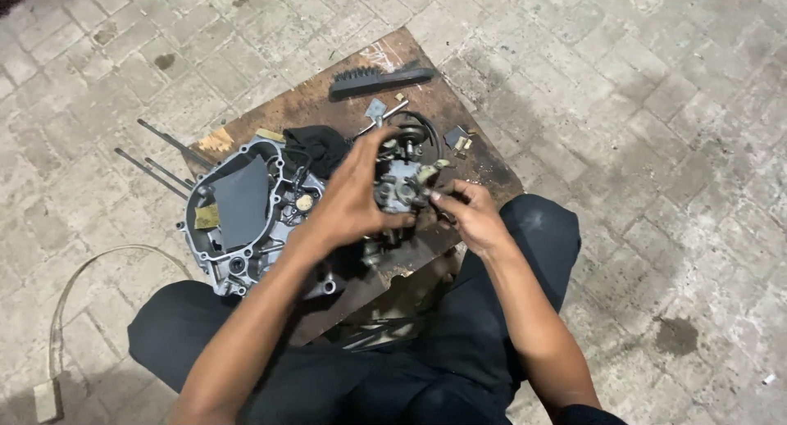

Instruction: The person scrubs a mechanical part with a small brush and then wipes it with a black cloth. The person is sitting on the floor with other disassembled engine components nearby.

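Grey cast metal fills the left hand: its fingers are curled round a small carburettor-like engine part, gripping it from the near-left side and holding it up above the wooden board. The right hand is pinched shut, thumb and fingertips closed at the part's right flank, on what looks like a small screw or fitting; whether it holds a tool I cannot tell, as the spot is dark and partly hidden.

By my judgement the work is somewhere in the middle. The part is free of the engine and in the hands, with loose bits already lying about on the board, yet its body looks largely whole, so most of the stripping or refitting seems left to do.

The part stands roughly upright, its long axis running from the person's lap away toward the board's far corner, the round dark top end pointing away and the bowl end toward the body.

Outward from the hands: an open engine crankcase cover lies just left, with a dark rag on its far edge and thin metal rods sticking out beyond it. A black brush lies at the board's far end, small metal pieces nearby. All rests on a paved brick floor.
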